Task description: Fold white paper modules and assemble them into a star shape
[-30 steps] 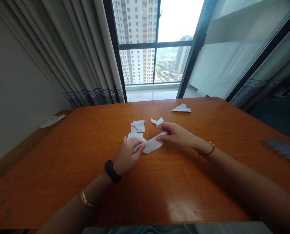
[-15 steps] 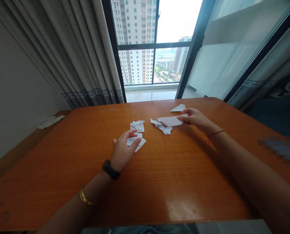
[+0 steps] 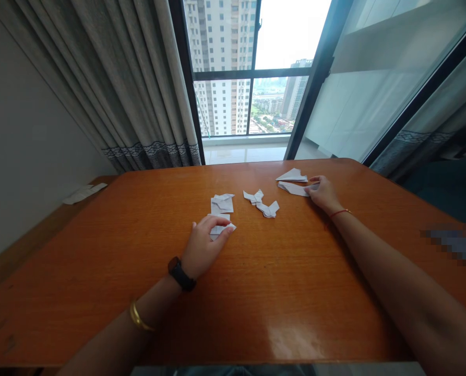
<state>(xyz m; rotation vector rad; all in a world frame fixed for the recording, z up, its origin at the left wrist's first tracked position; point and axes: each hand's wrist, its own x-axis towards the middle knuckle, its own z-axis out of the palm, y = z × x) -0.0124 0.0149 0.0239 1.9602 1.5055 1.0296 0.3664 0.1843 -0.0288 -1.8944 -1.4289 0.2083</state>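
Observation:
My right hand [image 3: 323,195] is at the back right of the table, its thumb and fingers closed on the end of a white paper plane [image 3: 293,188]. That plane lies just in front of another paper plane [image 3: 293,175]. Left of centre, my left hand [image 3: 203,244] pinches a folded white paper [image 3: 219,230] whose pointed corner shows past the fingertips; the hand hides part of it. Directly behind it is a squarish folded paper [image 3: 222,203]. Between my hands sit two small bow-shaped paper pieces [image 3: 253,197], close together.
Everything rests on a glossy orange-brown wooden table [image 3: 240,297]. Beyond its far edge is a window [image 3: 252,73], with a grey curtain [image 3: 146,94] to the left. A flat pale item [image 3: 84,194] lies on a ledge at the left. A blurred patch [image 3: 457,248] covers something at the right.
My right hand has moved right and slightly back, bringing the paper plane down beside the other plane and away from the bow-shaped pieces. My left thumb and fingers have drawn closer together on the folded paper.

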